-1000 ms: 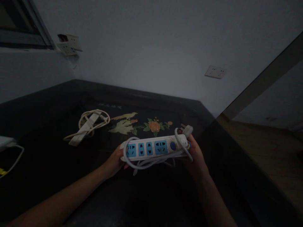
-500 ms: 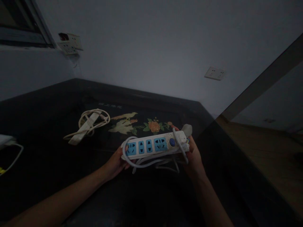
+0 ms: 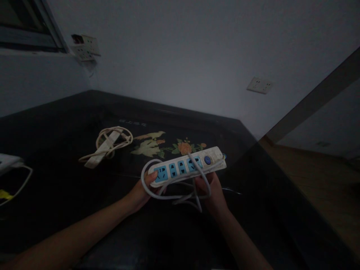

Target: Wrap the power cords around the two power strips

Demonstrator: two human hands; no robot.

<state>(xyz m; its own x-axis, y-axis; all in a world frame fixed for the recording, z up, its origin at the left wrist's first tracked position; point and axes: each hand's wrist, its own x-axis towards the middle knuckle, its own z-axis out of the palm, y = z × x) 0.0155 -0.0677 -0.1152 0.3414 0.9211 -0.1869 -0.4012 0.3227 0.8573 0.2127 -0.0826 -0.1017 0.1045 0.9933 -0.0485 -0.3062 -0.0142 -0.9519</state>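
A white power strip (image 3: 184,170) with blue sockets and a round blue button is held above the dark table, its right end tilted up. My left hand (image 3: 144,189) is closed around its left end, with the thumb on the leftmost socket. Below the strip's right half, my right hand (image 3: 213,193) is closed at the loops of the grey cord (image 3: 160,197); its fingertips are hidden behind the strip. The cord curls around the left end and crosses the front near the right-hand socket. Coloured wires (image 3: 224,156) show at the strip's right tip.
Another white power strip (image 3: 97,159) lies on the dark table (image 3: 180,236) at left, tangled in its cord. A white device (image 3: 9,162) with a cable stands at the left edge. Wall sockets (image 3: 259,85) are behind, and a floral picture (image 3: 184,147) decorates the tabletop.
My right hand has moved left and down from the strip's right end to beneath it. The cord loop has shifted left off that end, and the plug is now out of sight.
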